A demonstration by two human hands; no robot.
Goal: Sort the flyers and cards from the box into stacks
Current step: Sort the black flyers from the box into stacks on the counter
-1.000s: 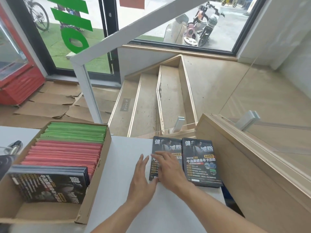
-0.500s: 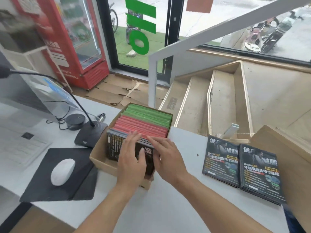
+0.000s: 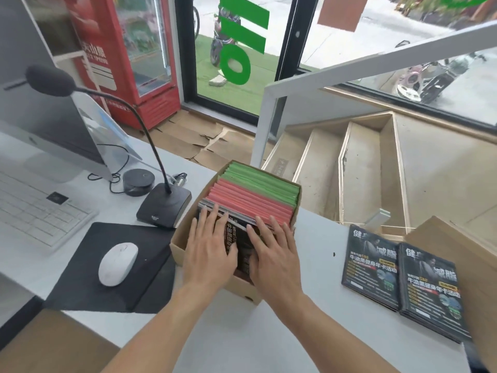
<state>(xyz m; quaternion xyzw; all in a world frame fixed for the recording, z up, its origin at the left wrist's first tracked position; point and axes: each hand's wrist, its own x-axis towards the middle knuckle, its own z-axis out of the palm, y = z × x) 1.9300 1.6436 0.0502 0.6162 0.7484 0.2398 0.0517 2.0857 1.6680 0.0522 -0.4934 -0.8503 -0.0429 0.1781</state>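
Observation:
A cardboard box stands on the white desk. It holds upright green cards at the far end, red cards in the middle and black flyers at the near end. My left hand and my right hand both lie flat on the black flyers, fingers spread over their top edge. Two stacks of black flyers lie side by side on the desk to the right.
Left of the box are a desk microphone, a white mouse on a black mouse pad, a keyboard and a monitor. A wooden ledge borders the flyer stacks. Stairs drop away behind the desk.
Both hands left the flyer stacks on the right and came to the box. They now rest further over the black flyers in it. The camera turned left.

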